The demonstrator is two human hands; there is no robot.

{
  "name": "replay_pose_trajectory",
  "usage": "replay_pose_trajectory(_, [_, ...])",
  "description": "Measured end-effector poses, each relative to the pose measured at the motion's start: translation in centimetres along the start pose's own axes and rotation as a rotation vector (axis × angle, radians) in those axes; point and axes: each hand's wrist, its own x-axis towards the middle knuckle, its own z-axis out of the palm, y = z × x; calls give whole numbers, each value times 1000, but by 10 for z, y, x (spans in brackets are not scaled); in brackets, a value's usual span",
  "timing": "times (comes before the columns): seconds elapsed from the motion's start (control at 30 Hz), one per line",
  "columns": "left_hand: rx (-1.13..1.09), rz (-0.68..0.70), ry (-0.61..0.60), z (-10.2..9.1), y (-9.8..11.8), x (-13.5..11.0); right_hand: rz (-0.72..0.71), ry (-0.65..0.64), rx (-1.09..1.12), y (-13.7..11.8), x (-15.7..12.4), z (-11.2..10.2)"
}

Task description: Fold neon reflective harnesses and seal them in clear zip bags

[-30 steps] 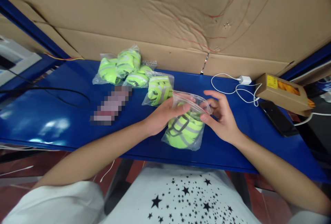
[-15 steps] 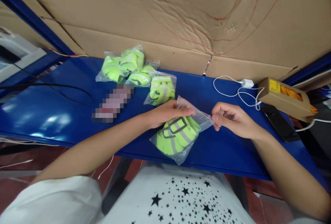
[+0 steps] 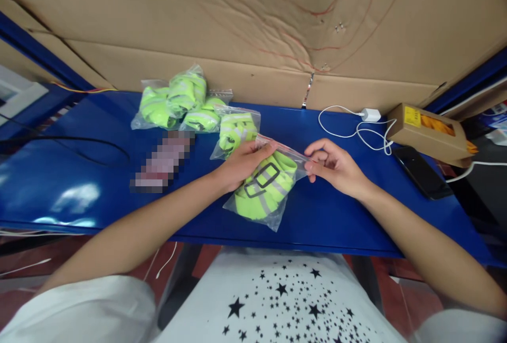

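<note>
A clear zip bag [image 3: 273, 216] hangs tilted above the blue table, between my two hands. Inside it lies a rolled neon-yellow reflective strap [image 3: 257, 198] with grey bands and dark rectangular buckles. My left hand [image 3: 241, 163] grips the bag's upper left corner, thumb on top near the red-edged seal. At the upper right corner, my right hand [image 3: 330, 168] pinches the plastic between thumb and index finger, its other fingers curled loosely. Just behind my left hand rests another bagged yellow strap [image 3: 237, 129], partly covered by it.
Several more bagged straps [image 3: 186, 95] lie heaped by the cardboard wall [image 3: 237, 74]. A blurred pinkish item [image 3: 162, 161] is on the blue table [image 3: 206, 216]. To the right are a white charger [image 3: 371, 115] with its cable, a cardboard box [image 3: 431, 132] and a black phone [image 3: 422, 171].
The view has shifted a little. My hands and the bag sit slightly farther from my body, and the bag's top edge is pulled straighter between them. Both hands keep hold of it.
</note>
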Motion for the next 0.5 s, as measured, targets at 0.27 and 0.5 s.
replay_pose_trajectory(0.27, [15,28,-1,-1,1,0,264,-45,41,-5,3,-2])
replay_pose_trajectory(0.5, [52,34,47,1,1,-2,113,6,-21,-4,1,-2])
